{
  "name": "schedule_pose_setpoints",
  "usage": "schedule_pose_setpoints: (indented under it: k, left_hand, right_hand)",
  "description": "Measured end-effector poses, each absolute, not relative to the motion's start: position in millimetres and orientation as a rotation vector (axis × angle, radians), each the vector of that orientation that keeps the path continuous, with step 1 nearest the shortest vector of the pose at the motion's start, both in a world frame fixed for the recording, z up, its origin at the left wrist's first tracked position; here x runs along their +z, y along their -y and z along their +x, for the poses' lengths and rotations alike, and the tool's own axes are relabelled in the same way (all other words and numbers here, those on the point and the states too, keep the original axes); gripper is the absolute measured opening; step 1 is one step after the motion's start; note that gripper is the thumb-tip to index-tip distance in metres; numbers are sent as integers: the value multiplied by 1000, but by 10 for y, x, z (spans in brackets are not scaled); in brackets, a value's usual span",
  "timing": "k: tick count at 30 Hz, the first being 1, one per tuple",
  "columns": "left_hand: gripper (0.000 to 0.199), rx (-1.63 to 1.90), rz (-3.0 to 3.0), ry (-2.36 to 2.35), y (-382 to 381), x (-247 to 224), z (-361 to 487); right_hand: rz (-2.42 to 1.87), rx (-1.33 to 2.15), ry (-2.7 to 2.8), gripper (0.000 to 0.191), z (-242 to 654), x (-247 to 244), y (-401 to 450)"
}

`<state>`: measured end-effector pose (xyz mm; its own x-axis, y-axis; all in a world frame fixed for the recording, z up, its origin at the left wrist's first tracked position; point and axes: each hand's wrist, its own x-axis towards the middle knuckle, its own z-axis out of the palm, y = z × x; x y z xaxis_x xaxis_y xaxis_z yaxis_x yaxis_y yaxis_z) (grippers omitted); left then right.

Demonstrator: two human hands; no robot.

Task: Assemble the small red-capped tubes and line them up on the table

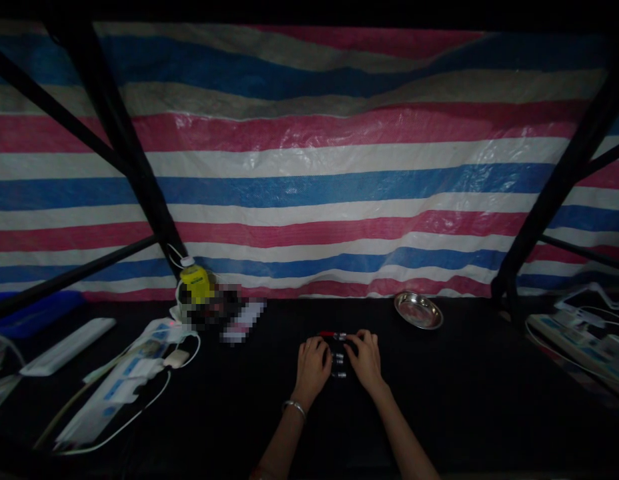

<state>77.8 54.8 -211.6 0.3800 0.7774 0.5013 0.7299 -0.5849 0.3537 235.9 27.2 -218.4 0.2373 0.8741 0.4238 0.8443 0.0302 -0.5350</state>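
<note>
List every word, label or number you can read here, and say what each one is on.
No text can be read.
Yellow-labelled bottle: print too small and dim.
Power strip: blue markings, too blurred to read.
Items beside the bottle: pixelated out.
Small parts between left hand and right hand: no visible markings.

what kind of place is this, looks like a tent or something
Probably a makeshift work stall or small assembly bench. A striped tarp hangs behind black frame poles, power strips lie on the dark table, and both hands rest at small metal parts.
</note>
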Motion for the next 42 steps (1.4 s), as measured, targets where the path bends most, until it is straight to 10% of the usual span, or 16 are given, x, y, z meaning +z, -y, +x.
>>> schedule_pose_setpoints:
  k: [24,35,42]
  left_hand:
    - [11,948,2506,-1396,-529,-2066,765]
    - [36,1209,2438,-1432,-585,-2225,765]
    - [49,1307,2470,-1367,-532,-2172,724]
  right_hand:
    - [-1192,641,821,34,2361,-2297,-287]
    - [-764,1275,259,14,2510,-2317,-344]
    - [-933,1171,547,37,2392,-2287,-302]
